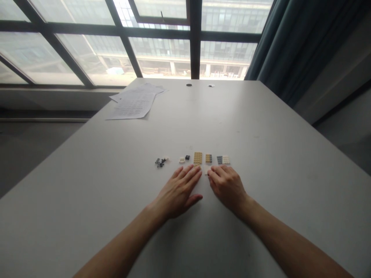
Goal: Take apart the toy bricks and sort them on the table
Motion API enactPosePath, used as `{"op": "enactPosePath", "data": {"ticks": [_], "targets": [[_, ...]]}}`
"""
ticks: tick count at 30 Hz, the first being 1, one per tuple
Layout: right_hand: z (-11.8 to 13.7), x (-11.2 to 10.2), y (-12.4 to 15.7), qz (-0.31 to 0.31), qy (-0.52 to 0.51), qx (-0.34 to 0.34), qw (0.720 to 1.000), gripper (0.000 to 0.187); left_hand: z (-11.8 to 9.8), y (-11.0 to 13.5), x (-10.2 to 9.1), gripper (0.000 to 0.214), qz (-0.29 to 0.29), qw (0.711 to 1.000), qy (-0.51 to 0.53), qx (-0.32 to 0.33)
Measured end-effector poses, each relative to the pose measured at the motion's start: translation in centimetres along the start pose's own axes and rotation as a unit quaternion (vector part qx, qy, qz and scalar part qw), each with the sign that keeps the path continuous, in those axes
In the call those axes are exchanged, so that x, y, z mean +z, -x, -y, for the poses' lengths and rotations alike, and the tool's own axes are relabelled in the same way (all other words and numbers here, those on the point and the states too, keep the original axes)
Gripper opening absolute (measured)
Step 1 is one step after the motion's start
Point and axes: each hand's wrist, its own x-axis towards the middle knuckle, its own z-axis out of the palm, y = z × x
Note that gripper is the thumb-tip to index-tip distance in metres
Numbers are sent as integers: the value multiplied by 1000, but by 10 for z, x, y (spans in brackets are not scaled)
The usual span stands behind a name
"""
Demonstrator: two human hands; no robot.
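Note:
My left hand [179,190] lies flat on the white table [261,127], fingers stretched out and together, holding nothing. Its fingertips reach a tan studded plate [198,158]. My right hand [226,184] rests palm down beside it, fingers bent slightly, tips at a small white piece [206,170] between the hands. Just beyond sit a small tan-and-grey plate [208,158], a grey plate [219,159] and a cream plate [226,159]. To the left lie a cream piece with a dark one [184,158] and a cluster of small dark parts [160,161].
Printed paper sheets [135,102] lie at the table's far left, partly over the edge. Two round cable holes [189,85] sit near the far edge. Behind the table are large windows, and a dark curtain [290,50] hangs at the right.

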Motion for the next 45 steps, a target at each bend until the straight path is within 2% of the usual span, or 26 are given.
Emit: {"op": "enactPosePath", "data": {"ticks": [12,19,29,39,45], "targets": [[-2,2,1,2,-8,3,1000,15,2,1,-1,53,15,1000,14,8],[-3,2,1,-3,-7,0,1000,15,2,3,-1,47,-4,1000,22,14],[-2,3,1,-5,-11,-4,1000,14,2,1,0,50,2,1000,11,7],[-5,4,1,-17,-19,37,999,23,2,3,0,45,-16,1000,18,5],[-5,2,2,-16,-25,36,999,12,2,3,0,42,-13,1000,17,14]]}}
